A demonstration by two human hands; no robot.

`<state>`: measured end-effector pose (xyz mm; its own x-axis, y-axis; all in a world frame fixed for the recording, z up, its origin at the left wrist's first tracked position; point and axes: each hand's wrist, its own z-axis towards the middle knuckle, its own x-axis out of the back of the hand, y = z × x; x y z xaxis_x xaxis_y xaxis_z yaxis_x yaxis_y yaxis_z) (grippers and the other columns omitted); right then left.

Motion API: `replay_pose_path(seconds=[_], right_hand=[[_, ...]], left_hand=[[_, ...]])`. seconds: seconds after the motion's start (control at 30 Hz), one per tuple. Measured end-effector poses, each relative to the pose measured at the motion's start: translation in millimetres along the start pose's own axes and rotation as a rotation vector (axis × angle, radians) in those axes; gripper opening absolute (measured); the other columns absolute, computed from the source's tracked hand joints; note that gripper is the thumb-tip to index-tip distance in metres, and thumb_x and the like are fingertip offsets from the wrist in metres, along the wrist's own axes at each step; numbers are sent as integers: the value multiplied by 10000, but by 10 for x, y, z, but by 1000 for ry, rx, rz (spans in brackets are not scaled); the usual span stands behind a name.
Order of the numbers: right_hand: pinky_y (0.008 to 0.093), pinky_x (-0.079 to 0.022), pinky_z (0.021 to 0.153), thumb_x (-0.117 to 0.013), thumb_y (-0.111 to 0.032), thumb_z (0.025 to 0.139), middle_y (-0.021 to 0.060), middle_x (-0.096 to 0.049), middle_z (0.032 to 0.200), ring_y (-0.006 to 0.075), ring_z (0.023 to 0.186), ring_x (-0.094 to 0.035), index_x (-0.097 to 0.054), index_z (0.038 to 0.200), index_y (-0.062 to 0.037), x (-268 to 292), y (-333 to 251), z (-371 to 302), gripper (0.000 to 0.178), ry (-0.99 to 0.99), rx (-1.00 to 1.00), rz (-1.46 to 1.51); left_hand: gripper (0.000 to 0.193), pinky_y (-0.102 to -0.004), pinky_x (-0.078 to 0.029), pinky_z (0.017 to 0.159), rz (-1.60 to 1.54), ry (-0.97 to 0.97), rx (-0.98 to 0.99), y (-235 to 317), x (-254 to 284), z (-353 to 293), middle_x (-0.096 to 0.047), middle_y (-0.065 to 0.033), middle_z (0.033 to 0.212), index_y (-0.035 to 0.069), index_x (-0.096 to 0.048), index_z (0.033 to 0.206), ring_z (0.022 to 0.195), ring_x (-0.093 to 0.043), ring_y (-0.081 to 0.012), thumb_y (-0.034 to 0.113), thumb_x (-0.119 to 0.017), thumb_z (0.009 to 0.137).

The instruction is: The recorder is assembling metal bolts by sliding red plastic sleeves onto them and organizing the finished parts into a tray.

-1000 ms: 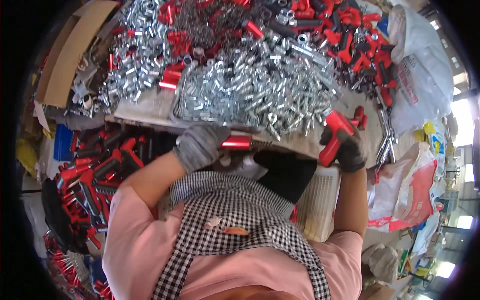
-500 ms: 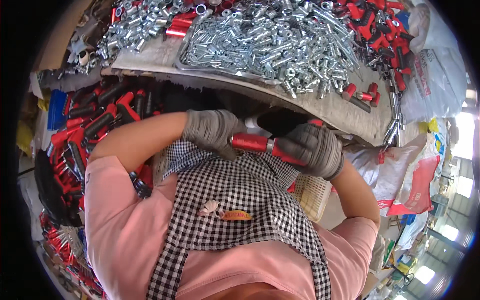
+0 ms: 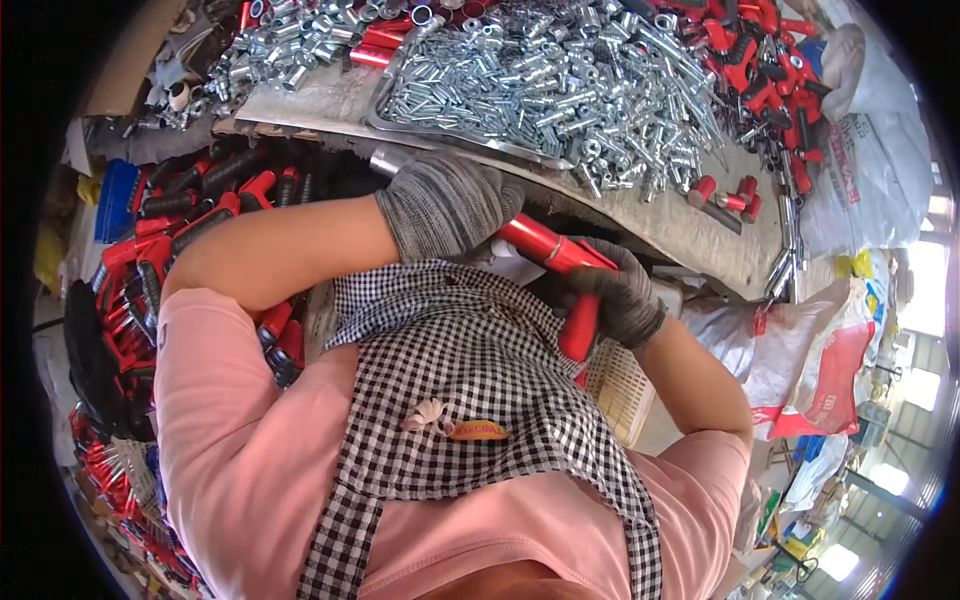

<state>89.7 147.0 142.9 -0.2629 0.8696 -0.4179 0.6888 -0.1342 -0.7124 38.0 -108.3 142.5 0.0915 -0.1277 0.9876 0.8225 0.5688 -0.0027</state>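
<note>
Pulling the work in off the table: the left hand (image 3: 445,205), grey-gloved, now has its grip closed around the upper end of the red tube (image 3: 545,248), where a second ago it held a short red piece at the table edge, while the right hand (image 3: 615,295) has come across to wrap the red handle (image 3: 578,328) at the tube's lower end, so both parts sit together just above the checked apron (image 3: 470,370) and look mid-assembly. Left to right around that: a bin of red-and-black tools (image 3: 150,260), the grey table (image 3: 660,215) heaped with silver fittings (image 3: 560,85) and more red parts (image 3: 760,60), then white sacks (image 3: 880,160) and a bright workshop floor.
</note>
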Motion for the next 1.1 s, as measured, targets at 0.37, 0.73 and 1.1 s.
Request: replay_pose_path(seconds=[0.37,0.73,1.1], right_hand=[[364,-509,632,-752,-213,643,74,-605,790,240,675,-612,-612,1091,-53,50,-276,-69,496,-39,1061,-1751],[336,-528,680,-713,-156,716,77,-639,858,198,756,-629,-617,1056,5,-67,-76,-110,388,107,308,-448],[342,-531,762,-706,-146,684,81,-663,914,216,778,-649,-594,1118,11,6,-48,-80,476,67,242,-479]], left_hand=[[371,-321,-489,562,-788,-491,-61,-364,46,127,-624,-82,705,47,-619,989,639,-624,-213,200,-710,663],[394,-440,-492,623,60,82,51,20,-183,-16,-623,-143,751,31,-590,986,753,-630,-297,331,-643,737],[304,-424,-494,578,-18,102,56,38,-167,-2,-641,-135,691,69,-628,862,655,-640,-292,337,-658,722]])
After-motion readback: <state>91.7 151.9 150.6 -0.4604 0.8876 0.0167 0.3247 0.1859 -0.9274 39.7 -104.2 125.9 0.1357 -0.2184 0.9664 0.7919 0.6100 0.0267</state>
